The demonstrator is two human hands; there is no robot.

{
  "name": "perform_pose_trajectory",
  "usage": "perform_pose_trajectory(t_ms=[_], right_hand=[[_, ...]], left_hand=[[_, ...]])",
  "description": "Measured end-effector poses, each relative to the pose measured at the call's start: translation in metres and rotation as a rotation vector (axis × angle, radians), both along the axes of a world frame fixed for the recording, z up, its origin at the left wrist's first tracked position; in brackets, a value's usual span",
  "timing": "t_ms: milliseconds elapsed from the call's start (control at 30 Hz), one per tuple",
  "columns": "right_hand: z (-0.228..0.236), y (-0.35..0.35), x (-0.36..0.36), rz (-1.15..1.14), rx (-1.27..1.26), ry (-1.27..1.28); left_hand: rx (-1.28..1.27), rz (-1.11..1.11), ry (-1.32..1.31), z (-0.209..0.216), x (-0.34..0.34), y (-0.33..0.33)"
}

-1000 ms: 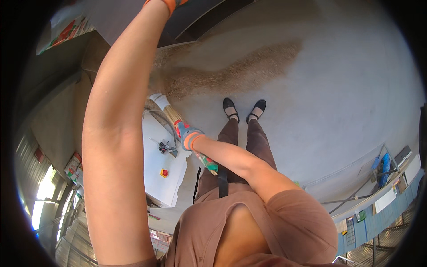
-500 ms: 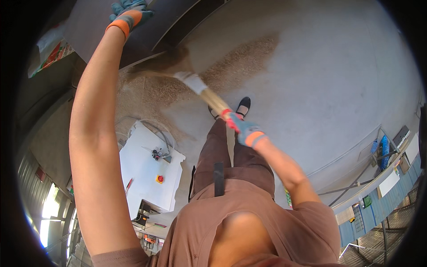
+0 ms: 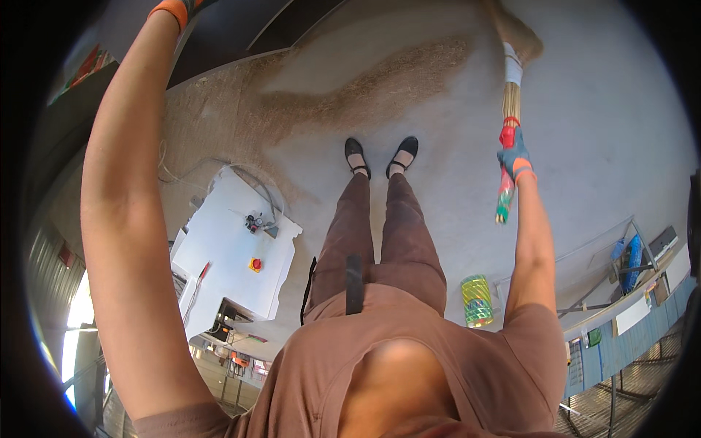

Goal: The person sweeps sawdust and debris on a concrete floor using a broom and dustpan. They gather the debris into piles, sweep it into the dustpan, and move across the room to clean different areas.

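Note:
My right hand [image 3: 515, 155], in a grey glove with an orange cuff, is closed round the short bundled handle of a straw broom [image 3: 512, 98]. Red and green tape wraps the handle, and a white band sits above the bristles. The broom reaches away from me over the grey floor at the right, its bristle end blurred. At the upper left my left hand [image 3: 191, 6] is mostly cut off by the picture's edge, beside a dark panel [image 3: 219, 29]; its fingers cannot be made out. A swath of brown dust and shavings [image 3: 380, 80] lies on the floor between.
A white machine cabinet [image 3: 226, 241] with a red knob, gauge and hoses stands at my left. By my right side is a roll of yellow-green tape [image 3: 477, 301]. Further right are a metal frame [image 3: 591, 285] and a blue-edged bench [image 3: 621, 350]. Both my shoes [image 3: 380, 155] are on the floor.
My right hand has swung the broom from over the dust in front of me out to the far right. My left hand has moved up and left, mostly out of the picture.

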State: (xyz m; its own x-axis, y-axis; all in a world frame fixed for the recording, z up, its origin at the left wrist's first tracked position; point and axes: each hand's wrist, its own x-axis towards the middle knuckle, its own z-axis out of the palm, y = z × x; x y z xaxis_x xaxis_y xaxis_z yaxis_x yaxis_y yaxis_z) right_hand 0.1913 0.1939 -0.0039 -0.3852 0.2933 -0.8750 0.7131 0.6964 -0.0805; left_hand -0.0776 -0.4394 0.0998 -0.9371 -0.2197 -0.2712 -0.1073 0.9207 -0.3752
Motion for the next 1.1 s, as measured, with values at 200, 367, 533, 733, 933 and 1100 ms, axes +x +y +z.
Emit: perform_pose_trajectory(t_ms=[200, 367, 533, 733, 933, 1100], right_hand=[[-0.103, -0.06, 0.039, -0.075, -0.251, -0.048], [-0.072, -0.173, 0.109, 0.068, -0.367, -0.173], [-0.054, -0.288, 0.199, 0.312, -0.473, -0.303], [-0.037, -0.481, 0.274, 0.234, -0.667, -0.367], [-0.021, -0.644, 0.285, 0.214, -0.802, -0.278], [0.037, -0.648, 0.254, 0.384, -0.815, -0.179]], left_hand=[[-0.017, -0.04, 0.023, -0.003, 0.006, 0.01], [-0.04, -0.048, 0.038, 0.0, 0.018, 0.004], [-0.05, -0.098, 0.056, 0.004, 0.017, 0.011], [-0.063, -0.161, 0.056, 0.016, 0.021, 0.016], [-0.094, -0.217, 0.031, 0.027, 0.022, 0.022], [-0.133, -0.224, -0.02, 0.031, 0.019, 0.018]])
